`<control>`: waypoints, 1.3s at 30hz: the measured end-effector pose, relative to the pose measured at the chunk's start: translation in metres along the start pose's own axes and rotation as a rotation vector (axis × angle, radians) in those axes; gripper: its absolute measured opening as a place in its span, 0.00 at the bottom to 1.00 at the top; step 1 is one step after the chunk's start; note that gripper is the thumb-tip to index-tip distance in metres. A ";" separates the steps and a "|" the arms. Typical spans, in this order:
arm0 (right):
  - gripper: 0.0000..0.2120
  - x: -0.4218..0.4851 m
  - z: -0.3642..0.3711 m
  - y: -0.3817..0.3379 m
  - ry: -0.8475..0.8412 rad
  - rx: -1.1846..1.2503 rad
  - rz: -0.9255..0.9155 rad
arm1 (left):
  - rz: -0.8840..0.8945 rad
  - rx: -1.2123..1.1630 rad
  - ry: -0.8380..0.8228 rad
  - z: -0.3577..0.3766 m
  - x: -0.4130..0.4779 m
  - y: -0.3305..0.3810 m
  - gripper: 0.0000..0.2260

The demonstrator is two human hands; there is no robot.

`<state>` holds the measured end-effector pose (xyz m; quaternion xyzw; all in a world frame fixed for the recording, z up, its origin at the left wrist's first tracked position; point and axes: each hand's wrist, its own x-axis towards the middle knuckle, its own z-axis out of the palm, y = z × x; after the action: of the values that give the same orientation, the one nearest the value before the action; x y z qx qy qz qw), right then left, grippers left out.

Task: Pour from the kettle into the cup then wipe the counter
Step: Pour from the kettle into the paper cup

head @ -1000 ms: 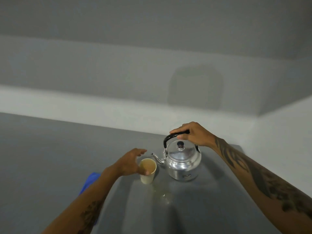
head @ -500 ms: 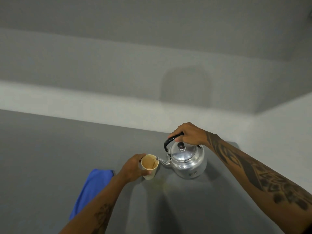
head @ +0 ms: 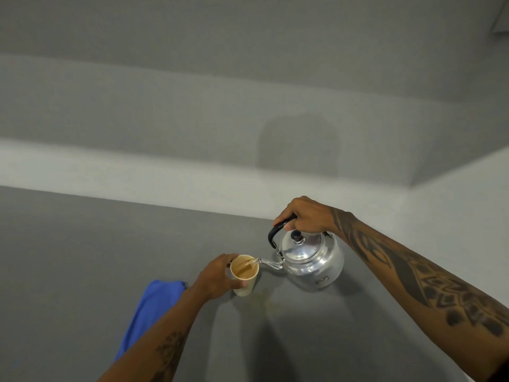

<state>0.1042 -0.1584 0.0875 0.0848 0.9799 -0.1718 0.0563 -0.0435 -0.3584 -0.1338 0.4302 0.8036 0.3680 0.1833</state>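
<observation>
A shiny metal kettle [head: 312,260] with a black handle hangs tilted to the left above the grey counter [head: 82,257]. My right hand [head: 305,216] grips its handle from above. A thin stream runs from the spout into a pale paper cup [head: 244,274] that holds brown liquid. My left hand [head: 216,277] is wrapped around the cup's left side, and the cup stands on the counter. A blue cloth [head: 150,307] lies to the left, partly hidden by my left forearm. A faint yellowish spill [head: 265,300] marks the counter just in front of the cup.
A pale ledge [head: 137,175] runs along the back of the counter below a grey wall. A white wall [head: 454,210] closes in the right side, right behind the kettle.
The kettle has been lifted off the counter and tipped to the left, and liquid now flows into the cup. My left hand has closed around the cup.
</observation>
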 end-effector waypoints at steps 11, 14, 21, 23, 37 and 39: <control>0.14 0.000 -0.001 0.001 -0.021 -0.034 0.015 | 0.022 -0.009 -0.002 -0.001 0.001 -0.006 0.37; 0.14 0.001 -0.002 0.001 -0.023 -0.046 0.015 | 0.035 -0.009 -0.001 -0.001 0.001 -0.006 0.35; 0.14 0.004 -0.005 0.000 -0.037 -0.065 0.029 | 0.031 -0.016 0.005 0.000 0.001 -0.008 0.35; 0.14 0.004 -0.005 -0.001 -0.045 -0.071 0.026 | 0.025 -0.018 0.008 0.000 0.001 -0.009 0.36; 0.14 0.006 -0.007 -0.004 -0.069 -0.092 0.009 | 0.031 0.002 -0.012 -0.001 0.002 -0.009 0.34; 0.14 0.006 -0.007 -0.003 -0.064 -0.092 0.012 | 0.033 -0.001 -0.009 0.000 0.002 -0.009 0.34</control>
<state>0.0976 -0.1581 0.0942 0.0824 0.9839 -0.1289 0.0926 -0.0499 -0.3600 -0.1400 0.4450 0.7954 0.3695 0.1813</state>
